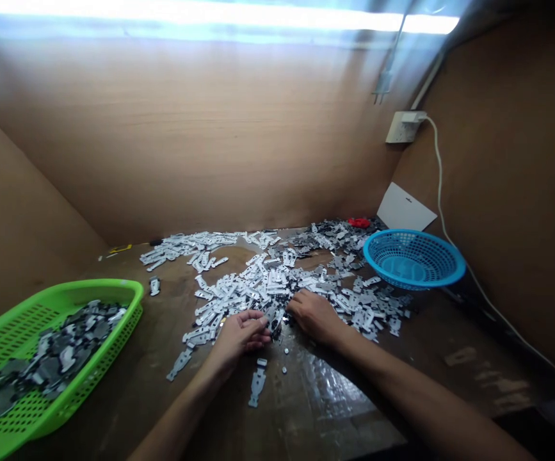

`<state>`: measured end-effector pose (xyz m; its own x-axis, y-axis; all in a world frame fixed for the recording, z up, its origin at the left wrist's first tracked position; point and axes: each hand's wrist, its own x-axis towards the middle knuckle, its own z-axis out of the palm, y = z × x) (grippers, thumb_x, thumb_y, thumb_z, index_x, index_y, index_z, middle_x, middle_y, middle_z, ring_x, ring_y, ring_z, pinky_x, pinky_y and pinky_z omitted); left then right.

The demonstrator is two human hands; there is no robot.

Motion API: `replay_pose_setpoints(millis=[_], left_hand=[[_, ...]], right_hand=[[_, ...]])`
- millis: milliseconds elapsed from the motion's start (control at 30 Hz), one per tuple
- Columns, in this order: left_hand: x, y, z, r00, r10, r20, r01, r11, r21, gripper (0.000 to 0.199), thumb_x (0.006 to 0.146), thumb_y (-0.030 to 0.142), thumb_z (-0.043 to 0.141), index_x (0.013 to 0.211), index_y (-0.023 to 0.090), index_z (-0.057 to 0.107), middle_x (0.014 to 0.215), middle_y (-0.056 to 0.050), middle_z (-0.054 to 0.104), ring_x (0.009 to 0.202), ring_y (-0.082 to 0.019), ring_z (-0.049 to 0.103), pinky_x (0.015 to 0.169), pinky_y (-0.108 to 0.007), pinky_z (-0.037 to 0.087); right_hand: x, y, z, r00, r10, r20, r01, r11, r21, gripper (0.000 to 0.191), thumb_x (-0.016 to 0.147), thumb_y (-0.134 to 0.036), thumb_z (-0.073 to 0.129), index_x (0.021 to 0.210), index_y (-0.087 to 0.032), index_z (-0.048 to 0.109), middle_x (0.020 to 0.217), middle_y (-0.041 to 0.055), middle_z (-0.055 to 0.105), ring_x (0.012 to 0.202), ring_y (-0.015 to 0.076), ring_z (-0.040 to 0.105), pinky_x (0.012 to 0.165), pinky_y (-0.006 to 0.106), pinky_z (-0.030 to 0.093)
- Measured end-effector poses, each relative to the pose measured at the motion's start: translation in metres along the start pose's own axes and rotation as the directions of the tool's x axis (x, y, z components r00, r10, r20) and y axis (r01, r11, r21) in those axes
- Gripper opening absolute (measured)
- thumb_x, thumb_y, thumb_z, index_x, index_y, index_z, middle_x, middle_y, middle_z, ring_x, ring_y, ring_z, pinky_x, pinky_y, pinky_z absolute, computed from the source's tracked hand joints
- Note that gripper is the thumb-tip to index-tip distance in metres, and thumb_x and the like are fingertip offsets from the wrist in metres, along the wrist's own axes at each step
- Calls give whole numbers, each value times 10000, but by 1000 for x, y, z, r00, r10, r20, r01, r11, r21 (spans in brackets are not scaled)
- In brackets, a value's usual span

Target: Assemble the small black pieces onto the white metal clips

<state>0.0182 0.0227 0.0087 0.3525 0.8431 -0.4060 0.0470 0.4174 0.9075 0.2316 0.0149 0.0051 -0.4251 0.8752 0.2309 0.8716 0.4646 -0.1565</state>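
Many flat grey-white parts lie heaped on the brown table. At the near edge of the heap, my left hand pinches a small grey part between thumb and fingers. My right hand, back upward and fingers curled, reaches into small dark pieces just right of it; its fingertips are hidden, and I cannot make out what they hold. A single flat part lies in front of my left hand, with small white pieces beside it.
A green basket at the left holds dark and grey parts. The blue basket stands at the right. Behind it are a white card and a hanging cable. Something red lies at the back. Wooden panels enclose the table.
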Motion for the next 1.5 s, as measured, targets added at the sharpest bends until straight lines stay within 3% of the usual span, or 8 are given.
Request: replay_pose_setpoints(millis=[433,767,933,1067,1233,1300,1400,1500], left_hand=[[7,-7,-4,999,-29,19,28,996,80,512,690,449,676,1056,122,529,796,-102,686,639,-143,657,545,-188,491],[5,-4,-2,998,-28,59,21,993,114,497,705,452,659,1057,124,534,791,-101,681,648,-146,659,559,-195,495],[5,-4,-3,998,-36,58,28,991,127,483,718,433,651,1058,111,530,800,-110,680,645,-147,658,556,-197,492],[4,-4,-2,998,-35,55,26,989,147,466,721,422,649,1042,106,532,786,-112,682,635,-155,660,561,-213,496],[0,-1,1,998,-39,42,31,983,179,458,713,427,651,1020,106,539,737,-99,683,605,-155,655,560,-225,497],[-2,0,3,999,-35,41,27,982,186,464,707,427,655,1020,103,541,722,-96,682,600,-158,654,566,-234,500],[-4,2,4,998,-23,50,12,979,203,465,701,430,657,1011,100,552,710,-94,681,591,-157,652,552,-229,493],[-5,3,5,999,-13,51,2,978,210,450,697,430,656,993,103,565,704,-89,681,580,-152,648,529,-215,481]], right_hand=[[-3,4,2,999,-43,24,41,995,87,210,889,-190,429,983,-202,616,857,59,600,898,184,477,716,267,346],[-1,6,11,997,-51,-49,61,972,227,142,847,-190,517,920,-205,638,856,45,618,877,175,498,749,273,374],[-2,5,4,993,13,-121,29,941,338,214,812,-155,548,1013,-196,608,936,58,630,919,189,517,797,301,389],[-3,4,-9,978,131,-163,-22,840,542,174,837,-183,511,970,-197,622,921,45,642,873,171,557,793,297,409],[-1,2,-6,968,231,97,-212,550,808,227,828,-351,523,885,-170,647,713,13,637,600,129,566,562,241,438],[0,2,-3,960,249,132,-241,482,843,242,816,-359,536,922,-165,635,722,11,632,595,126,567,542,233,439],[0,3,-1,961,270,62,-203,534,821,202,801,-297,563,953,-179,622,803,20,636,694,140,586,616,249,459],[-1,4,-4,972,222,-74,-110,714,691,135,813,-223,547,895,-190,649,840,33,631,776,152,580,722,278,446]])
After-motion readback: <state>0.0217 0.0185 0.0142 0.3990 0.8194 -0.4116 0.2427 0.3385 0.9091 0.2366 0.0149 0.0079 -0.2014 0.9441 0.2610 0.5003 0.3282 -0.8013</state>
